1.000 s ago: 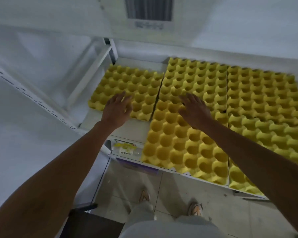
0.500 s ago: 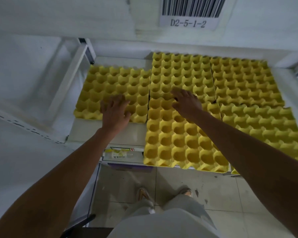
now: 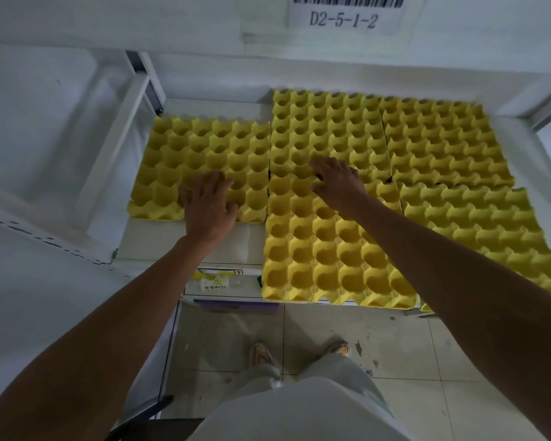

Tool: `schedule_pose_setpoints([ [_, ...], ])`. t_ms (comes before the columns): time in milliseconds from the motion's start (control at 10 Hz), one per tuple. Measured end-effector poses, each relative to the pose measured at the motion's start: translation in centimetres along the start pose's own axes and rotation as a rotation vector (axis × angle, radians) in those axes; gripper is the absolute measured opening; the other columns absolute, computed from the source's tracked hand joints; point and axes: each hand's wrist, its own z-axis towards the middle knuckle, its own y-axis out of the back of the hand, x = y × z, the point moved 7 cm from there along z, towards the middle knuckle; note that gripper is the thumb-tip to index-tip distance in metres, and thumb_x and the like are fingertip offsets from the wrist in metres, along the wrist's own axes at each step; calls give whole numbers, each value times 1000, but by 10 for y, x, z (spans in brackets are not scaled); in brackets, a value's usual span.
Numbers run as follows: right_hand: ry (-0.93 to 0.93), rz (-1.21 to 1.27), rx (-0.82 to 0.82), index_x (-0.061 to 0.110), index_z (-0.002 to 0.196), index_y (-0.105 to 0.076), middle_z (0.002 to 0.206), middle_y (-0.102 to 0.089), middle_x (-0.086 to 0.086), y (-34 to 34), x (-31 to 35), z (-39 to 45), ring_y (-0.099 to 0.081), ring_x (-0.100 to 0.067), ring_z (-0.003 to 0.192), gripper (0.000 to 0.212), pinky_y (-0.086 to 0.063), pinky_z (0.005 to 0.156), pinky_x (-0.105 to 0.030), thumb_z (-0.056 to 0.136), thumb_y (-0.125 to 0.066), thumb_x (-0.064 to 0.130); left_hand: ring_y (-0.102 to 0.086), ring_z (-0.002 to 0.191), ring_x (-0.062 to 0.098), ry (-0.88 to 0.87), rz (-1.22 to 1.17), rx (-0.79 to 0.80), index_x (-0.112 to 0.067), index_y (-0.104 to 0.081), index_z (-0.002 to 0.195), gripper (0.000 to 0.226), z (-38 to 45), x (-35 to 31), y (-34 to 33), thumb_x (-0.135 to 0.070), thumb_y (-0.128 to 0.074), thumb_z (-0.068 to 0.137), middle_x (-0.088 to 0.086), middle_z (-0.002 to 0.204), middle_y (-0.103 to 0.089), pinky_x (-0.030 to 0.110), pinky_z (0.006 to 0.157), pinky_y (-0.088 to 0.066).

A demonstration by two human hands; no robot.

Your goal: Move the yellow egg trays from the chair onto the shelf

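Observation:
Several yellow egg trays lie flat on the white shelf. My left hand rests palm down on the front edge of the back-left tray, fingers spread. My right hand lies flat, fingers apart, over the seam between the back-middle tray and the front-middle tray. The front-middle tray overhangs the shelf's front edge. Two more trays sit to the right, one at the back and one in front. Neither hand grips anything.
A shelf board overhead carries a barcode label reading D2-5-1-2. White shelf posts stand at the left. A small labelled box sits on the level below. A dark chair corner shows at the bottom left beside my feet on the tiled floor.
The view has tilted down and shifted, so the trays sit more centred. Both hands stay flat on the trays in about the same spots; the left hand slid slightly toward the tray's front edge.

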Motion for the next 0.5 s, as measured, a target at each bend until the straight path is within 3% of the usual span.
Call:
schedule_pose_setpoints([
  [300,-33,106,-6,37,157,-34,161,-34,-4,20,-10,-23,-35,-31,147,66,-32,117,-53,96,-60,39,-30,152,35,-7,-19,65,-29,-47,146,53,2,-3,12,-37,-58,95,4,159,-41,69,120,-16],
  [400,-56,66,-21,33,158,-33,165,-30,-4,33,-28,-36,-31,-31,151,62,-31,120,-52,101,-55,39,-31,150,37,26,-24,60,-27,-47,148,55,-6,-13,22,-38,-57,96,8,159,-42,63,117,-26],
  [500,-88,74,-24,27,158,-35,166,-30,-5,47,-50,-60,-32,-31,151,58,-32,120,-51,103,-50,40,-29,152,38,-7,0,40,-26,-46,151,56,-23,-40,34,-38,-56,98,9,162,-38,60,121,-25],
])
